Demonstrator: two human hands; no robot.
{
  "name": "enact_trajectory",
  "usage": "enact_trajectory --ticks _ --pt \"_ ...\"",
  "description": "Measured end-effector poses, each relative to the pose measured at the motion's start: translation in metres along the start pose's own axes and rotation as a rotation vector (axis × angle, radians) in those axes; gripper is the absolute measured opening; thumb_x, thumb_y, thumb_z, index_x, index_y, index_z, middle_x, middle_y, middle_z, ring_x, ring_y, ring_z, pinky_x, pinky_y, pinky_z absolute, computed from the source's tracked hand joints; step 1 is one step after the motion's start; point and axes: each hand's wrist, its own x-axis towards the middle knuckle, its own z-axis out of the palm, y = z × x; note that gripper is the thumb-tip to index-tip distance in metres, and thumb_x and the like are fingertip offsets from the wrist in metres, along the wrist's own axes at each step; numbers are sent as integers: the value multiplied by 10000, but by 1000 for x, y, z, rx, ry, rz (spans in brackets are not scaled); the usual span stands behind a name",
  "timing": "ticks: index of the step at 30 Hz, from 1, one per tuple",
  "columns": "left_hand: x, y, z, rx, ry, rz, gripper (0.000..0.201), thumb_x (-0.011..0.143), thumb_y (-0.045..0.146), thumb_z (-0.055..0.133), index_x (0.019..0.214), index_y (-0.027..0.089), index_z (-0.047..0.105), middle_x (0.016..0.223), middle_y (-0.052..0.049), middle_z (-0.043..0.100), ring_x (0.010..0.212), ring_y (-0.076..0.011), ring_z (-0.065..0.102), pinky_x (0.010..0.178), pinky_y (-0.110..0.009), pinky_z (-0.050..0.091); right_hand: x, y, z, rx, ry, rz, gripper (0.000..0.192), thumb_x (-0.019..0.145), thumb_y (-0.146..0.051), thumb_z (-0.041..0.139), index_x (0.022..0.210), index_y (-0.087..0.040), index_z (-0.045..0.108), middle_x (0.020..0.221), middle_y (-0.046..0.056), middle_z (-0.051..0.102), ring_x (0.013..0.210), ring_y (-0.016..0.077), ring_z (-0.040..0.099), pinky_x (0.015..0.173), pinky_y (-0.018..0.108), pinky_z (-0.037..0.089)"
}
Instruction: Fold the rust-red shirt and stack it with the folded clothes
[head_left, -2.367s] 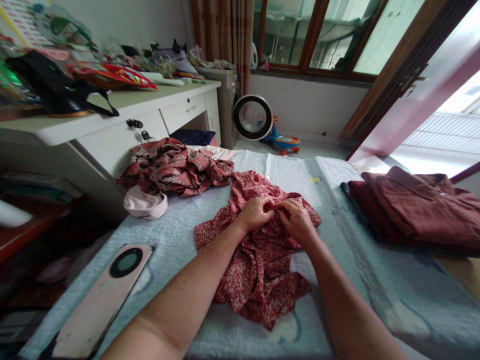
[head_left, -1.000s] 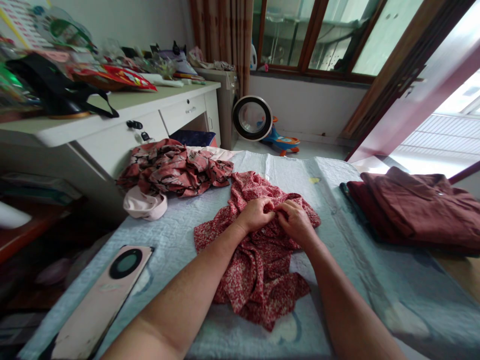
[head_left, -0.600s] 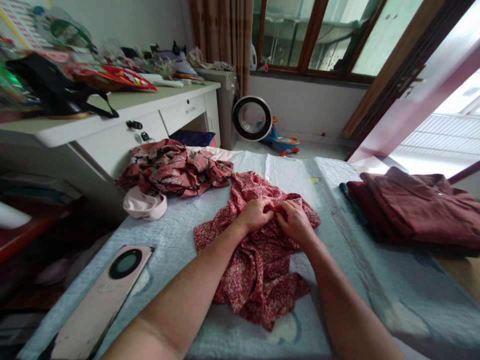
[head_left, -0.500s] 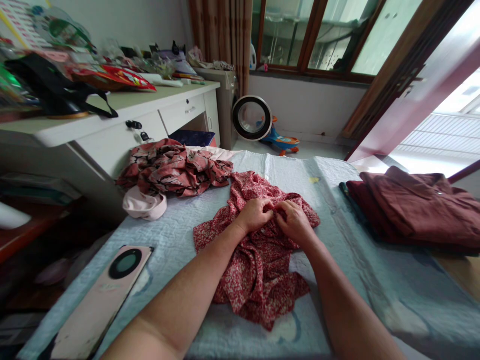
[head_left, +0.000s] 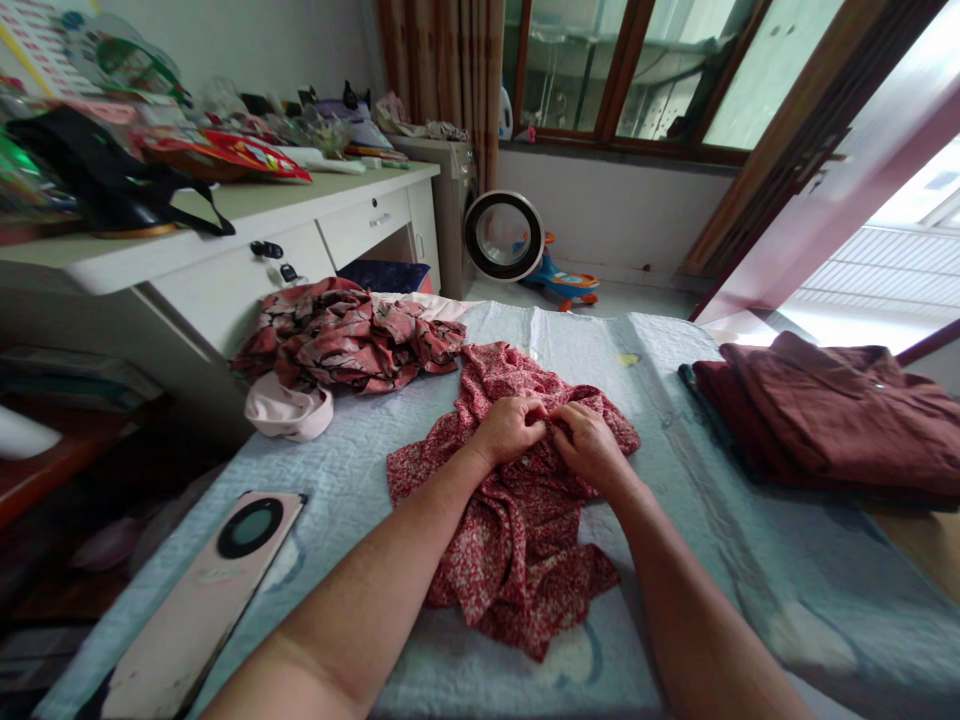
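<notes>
Left hand [head_left: 510, 428] and right hand [head_left: 594, 443] meet at the middle of a crumpled red floral garment [head_left: 517, 540], fingers pinching its cloth; what they pinch, possibly a button, is too small to confirm. The garment lies on a pale blue quilt [head_left: 720, 500]. A darker patterned garment [head_left: 349, 335] and pink cap [head_left: 289, 410] lie left; folded maroon clothing [head_left: 832, 420] right; a phone [head_left: 202, 600] near left.

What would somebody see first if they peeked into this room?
First, the two hands pinching a crumpled red flowery garment in the middle of the pale blue quilt: the left hand and right hand meet at one spot of cloth. To the right lies a stack of dark red clothes, and a big phone rests near the left edge.
</notes>
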Motion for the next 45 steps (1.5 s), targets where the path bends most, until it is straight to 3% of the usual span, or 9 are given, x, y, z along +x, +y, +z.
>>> enact_trajectory --ticks 11,21,45 --pt "0 -2 -1 14 -21 25 107 763 139 581 770 170 683 749 0 692 706 -134 607 681 -224 439 0 -1 1 25 16 -10 140 789 -114 527 854 -186 627 849 57 653 817 202 587 794 312 433" --pt "-2 3 1 -7 -56 -5 145 783 151 551 817 167 691 802 -12 704 751 -149 625 710 -237 457 1 -6 0 -90 29 46 70 740 -142 520 706 -192 555 717 31 593 705 181 543 699 286 380" --pt "-1 -1 2 -94 -82 25 141 754 137 593 841 154 703 833 -21 715 779 -154 635 749 -251 469 0 -5 -4 -55 7 4 103 717 -118 494 666 -208 496 687 19 573 692 175 525 688 279 374"
